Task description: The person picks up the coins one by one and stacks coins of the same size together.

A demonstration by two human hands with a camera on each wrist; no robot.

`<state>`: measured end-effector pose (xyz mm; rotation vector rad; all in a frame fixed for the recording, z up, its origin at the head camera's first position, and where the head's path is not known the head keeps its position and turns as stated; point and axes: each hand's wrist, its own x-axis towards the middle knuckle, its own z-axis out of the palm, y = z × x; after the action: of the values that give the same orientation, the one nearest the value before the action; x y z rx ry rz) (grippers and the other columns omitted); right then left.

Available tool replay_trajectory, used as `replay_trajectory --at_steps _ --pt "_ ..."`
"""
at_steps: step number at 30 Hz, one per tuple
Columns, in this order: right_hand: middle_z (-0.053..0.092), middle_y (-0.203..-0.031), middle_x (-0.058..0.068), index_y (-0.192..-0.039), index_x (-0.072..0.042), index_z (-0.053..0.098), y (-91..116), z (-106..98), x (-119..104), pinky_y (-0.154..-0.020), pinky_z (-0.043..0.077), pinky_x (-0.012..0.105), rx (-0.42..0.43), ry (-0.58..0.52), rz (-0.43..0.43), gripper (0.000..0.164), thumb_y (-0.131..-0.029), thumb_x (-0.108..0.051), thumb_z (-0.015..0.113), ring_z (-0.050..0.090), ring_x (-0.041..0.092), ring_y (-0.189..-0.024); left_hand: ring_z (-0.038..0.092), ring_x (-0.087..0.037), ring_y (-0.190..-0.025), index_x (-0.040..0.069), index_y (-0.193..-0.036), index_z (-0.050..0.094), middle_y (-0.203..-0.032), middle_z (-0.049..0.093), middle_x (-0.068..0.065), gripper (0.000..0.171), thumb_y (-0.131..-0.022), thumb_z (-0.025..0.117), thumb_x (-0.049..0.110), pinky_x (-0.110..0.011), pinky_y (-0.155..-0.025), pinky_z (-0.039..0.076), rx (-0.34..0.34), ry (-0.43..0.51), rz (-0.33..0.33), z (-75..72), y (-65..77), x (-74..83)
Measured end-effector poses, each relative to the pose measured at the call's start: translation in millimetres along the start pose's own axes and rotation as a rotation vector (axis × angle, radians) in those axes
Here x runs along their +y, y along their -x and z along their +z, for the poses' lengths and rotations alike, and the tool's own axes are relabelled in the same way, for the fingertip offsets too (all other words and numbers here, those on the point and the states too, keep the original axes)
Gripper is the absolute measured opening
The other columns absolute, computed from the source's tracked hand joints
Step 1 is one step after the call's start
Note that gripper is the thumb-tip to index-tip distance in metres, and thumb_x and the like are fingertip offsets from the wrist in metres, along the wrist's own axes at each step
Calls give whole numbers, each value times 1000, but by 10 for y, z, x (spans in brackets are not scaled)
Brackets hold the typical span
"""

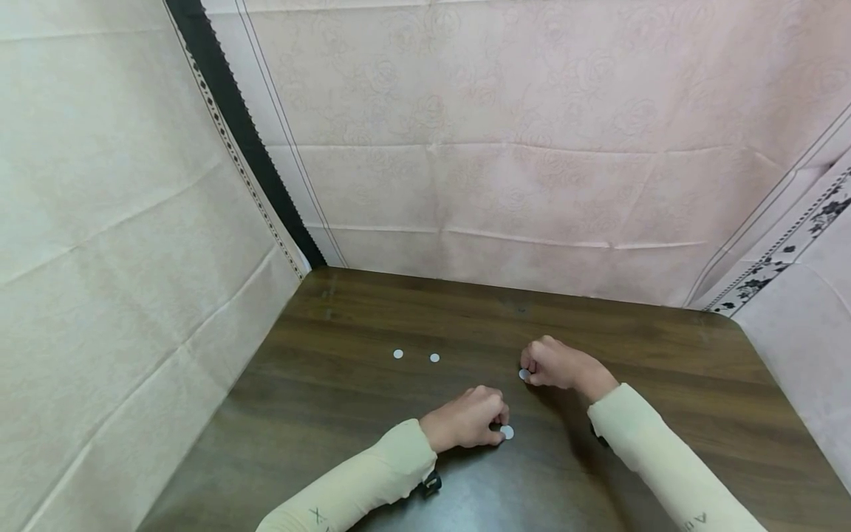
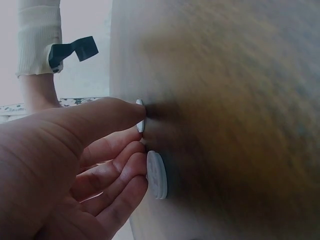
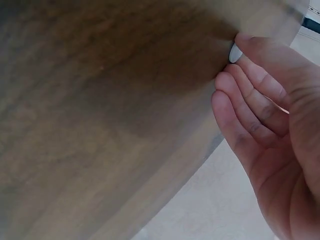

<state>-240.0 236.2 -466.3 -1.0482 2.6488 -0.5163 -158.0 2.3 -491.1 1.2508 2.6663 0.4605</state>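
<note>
My left hand point(image 1: 468, 417) pinches a small white disc point(image 1: 507, 432) between thumb and forefinger, low over the brown table. In the left wrist view that disc point(image 2: 140, 117) appears edge-on at the thumb tip, and a short stack of white discs point(image 2: 157, 175) sits beside the other curled fingers. Farther back and to the right, my right hand point(image 1: 561, 363) holds another white disc point(image 1: 524, 374) at the tips of its thumb and forefinger. The right wrist view shows this disc point(image 3: 235, 53) partly covered by the fingers. Two more white spots, a left disc point(image 1: 398, 354) and a right disc point(image 1: 435, 357), lie apart beyond my left hand.
The dark wood-grain table point(image 1: 319, 421) has rounded back corners. A pale patterned cloth point(image 1: 499, 148) hangs behind its far edge, and more cloth point(image 1: 133, 222) hangs along the left side. Another cloth panel with a floral border point(image 1: 764, 270) hangs on the right.
</note>
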Motion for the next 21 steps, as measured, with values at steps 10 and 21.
replay_trajectory --at_steps 10,21 --pt "48 -56 -10 -65 -15 64 -103 -9 -18 -50 34 20 -80 -11 122 29 -88 -3 77 37 4 -50 52 1 -75 15 -95 80 -90 65 7 7 -93 81 21 -10 -68 43 -6 14 -1 -10 -7 7" --pt "53 -55 -9 -59 -20 60 -198 34 -2 -50 37 23 -81 122 145 29 -77 -14 82 42 5 -50 54 1 -76 16 -95 80 -90 65 8 7 -92 82 22 -10 -68 44 -10 9 -8 -10 -11 19"
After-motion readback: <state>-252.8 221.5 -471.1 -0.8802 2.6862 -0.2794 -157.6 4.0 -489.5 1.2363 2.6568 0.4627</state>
